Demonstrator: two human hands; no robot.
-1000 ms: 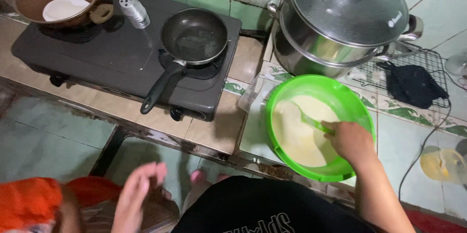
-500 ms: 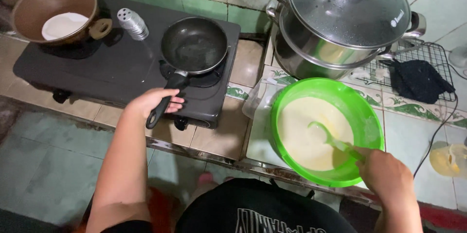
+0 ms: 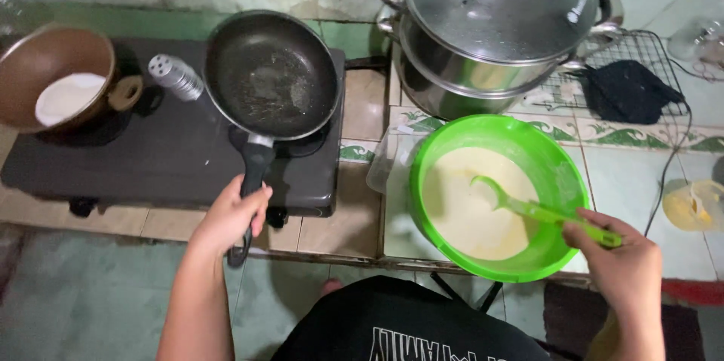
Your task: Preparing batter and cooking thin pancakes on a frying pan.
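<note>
A person stands at a tiled worktop (image 3: pixel 339 210) with both hands occupied. The left hand (image 3: pixel 230 214) is closed around the black handle (image 3: pixel 253 172) of a dark frying pan (image 3: pixel 271 74), fingers wrapped over it from the left; the handle's long axis runs from the pan's near rim straight back toward the person's body, so the pan lies directly beyond that hand. The pan itself sits on the right-hand burner of a black two-burner stove (image 3: pixel 151 157), empty apart from a dull greasy sheen.

The right hand (image 3: pixel 622 263) is closed on the end of a green ladle (image 3: pixel 539 210), whose shaft slants up and to the left from the hand, its bowl dipped into pale batter (image 3: pixel 467 210) inside a bright green plastic bowl (image 3: pixel 554 161). That bowl stands just right of the stove, near the worktop's front edge, and so lies to the right of the pan, well within the right hand's reach and on the far side from the left.

Behind the green bowl stands a large steel steamer pot (image 3: pixel 483 44) under a glass lid. At the stove's left end sits a brown pan (image 3: pixel 53 74) holding something white, with a small metal shaker (image 3: pixel 175 76) between it and the frying pan. A black cloth (image 3: pixel 626 90) rests on a wire rack (image 3: pixel 656 52) right of the steamer.
</note>
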